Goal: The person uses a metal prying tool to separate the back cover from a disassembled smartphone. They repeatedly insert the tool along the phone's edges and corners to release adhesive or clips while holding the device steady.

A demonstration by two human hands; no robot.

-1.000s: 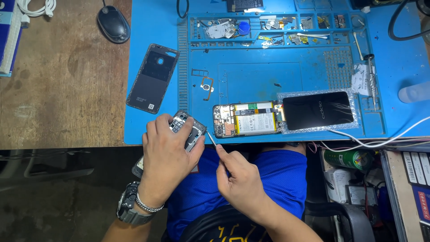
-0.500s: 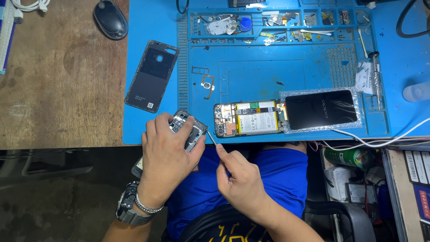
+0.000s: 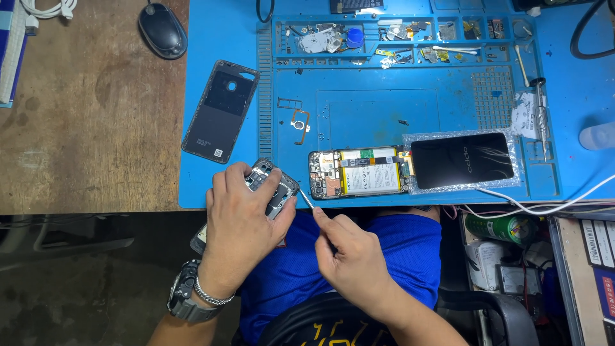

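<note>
Below, hands [image 3: 246,221] grip phone frame [image 3: 272,186] near blue mat [image 3: 384,109].

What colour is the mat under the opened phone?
Bright blue. The mat under the opened phone shows best in the head view.

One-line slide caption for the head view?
Left hand grips a phone frame while right hand works it with a thin tool over blue mat.

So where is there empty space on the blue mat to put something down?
The middle of the blue mat is bare, between the parts tray above and the opened phone below. The wooden table left of the back cover is bare too. It is crowded at the near edge, around both hands.
</note>
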